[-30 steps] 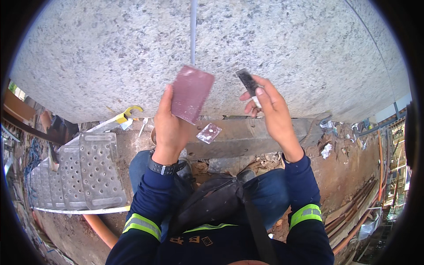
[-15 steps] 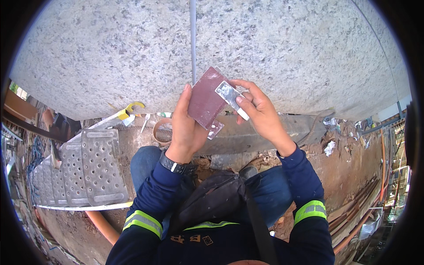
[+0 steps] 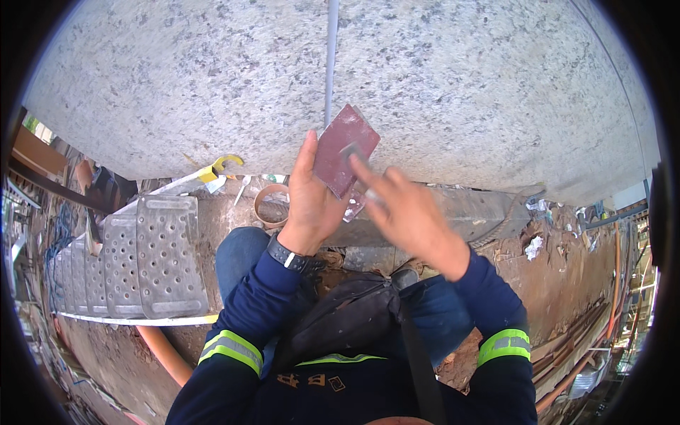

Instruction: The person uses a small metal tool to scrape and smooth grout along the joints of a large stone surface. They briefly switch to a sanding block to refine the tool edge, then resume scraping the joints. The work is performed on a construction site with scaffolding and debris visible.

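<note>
Maroon sheet (image 3: 336, 147), in the head view, tilted before a pale speckled stone face (image 3: 460, 92) and clamped between thumb and fingers of left hand (image 3: 312, 212). Looks like a rubbing step, with small grey piece (image 3: 348, 151) against the sheet under a fingertip of right hand (image 3: 409, 218); too blurred to tell whether gripped. Seems to call next for a firm left hold and even pressure. Counted: one sheet held, one smaller maroon piece (image 3: 354, 207) below, partly hidden, one grey piece, one tan ring (image 3: 260, 210), one white spoon (image 3: 243, 190), two hands
</note>
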### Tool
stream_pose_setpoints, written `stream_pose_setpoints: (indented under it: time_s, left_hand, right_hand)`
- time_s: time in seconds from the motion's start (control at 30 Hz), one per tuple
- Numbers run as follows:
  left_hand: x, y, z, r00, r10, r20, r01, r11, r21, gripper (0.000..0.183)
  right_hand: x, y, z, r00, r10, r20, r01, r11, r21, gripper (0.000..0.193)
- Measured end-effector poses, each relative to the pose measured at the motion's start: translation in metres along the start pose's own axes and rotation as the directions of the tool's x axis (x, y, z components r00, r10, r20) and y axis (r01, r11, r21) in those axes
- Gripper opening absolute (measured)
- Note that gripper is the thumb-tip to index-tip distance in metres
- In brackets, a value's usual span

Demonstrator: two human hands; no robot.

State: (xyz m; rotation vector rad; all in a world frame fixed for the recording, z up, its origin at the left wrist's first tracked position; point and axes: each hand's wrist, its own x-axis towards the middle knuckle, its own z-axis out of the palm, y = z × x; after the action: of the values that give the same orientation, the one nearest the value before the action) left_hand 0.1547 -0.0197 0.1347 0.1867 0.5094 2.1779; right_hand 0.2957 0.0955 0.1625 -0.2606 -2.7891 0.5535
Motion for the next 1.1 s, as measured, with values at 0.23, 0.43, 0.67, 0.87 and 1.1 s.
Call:
stream_pose_setpoints:
  time_s: [0.23, 0.43, 0.67, 0.87, 1.1]
  left_hand:
    - [-0.001, -0.001, 0.003, 1.0, -0.023, -0.02, 0.022, 0.999, -0.023, 0.06]
    - [-0.004, -0.005, 0.005, 0.997, -0.07, -0.026, 0.071, 0.997, 0.007, 0.063]
    - [-0.005, -0.005, 0.008, 0.999, -0.039, -0.037, 0.042, 0.995, 0.092, 0.063]
    - [0.0, -0.004, 0.0, 1.0, -0.025, -0.012, 0.026, 0.984, 0.175, 0.064]
    - [-0.006, 0.005, 0.013, 0.998, -0.032, 0.049, 0.023, 0.986, 0.167, 0.062]
  right_hand:
    - [0.01, 0.011, -0.006, 1.0, -0.008, 0.016, 0.008, 1.0, -0.023, 0.062]
    - [0.015, 0.03, -0.013, 0.994, 0.103, 0.026, -0.103, 0.994, 0.02, 0.068]
    - [0.012, 0.016, -0.013, 1.0, 0.027, 0.008, -0.027, 0.999, -0.042, 0.067]
    - [-0.002, 0.002, -0.009, 1.0, 0.006, 0.024, -0.005, 0.999, -0.036, 0.063]
    - [0.006, 0.014, -0.015, 0.991, -0.072, -0.115, 0.081, 0.993, 0.082, 0.061]
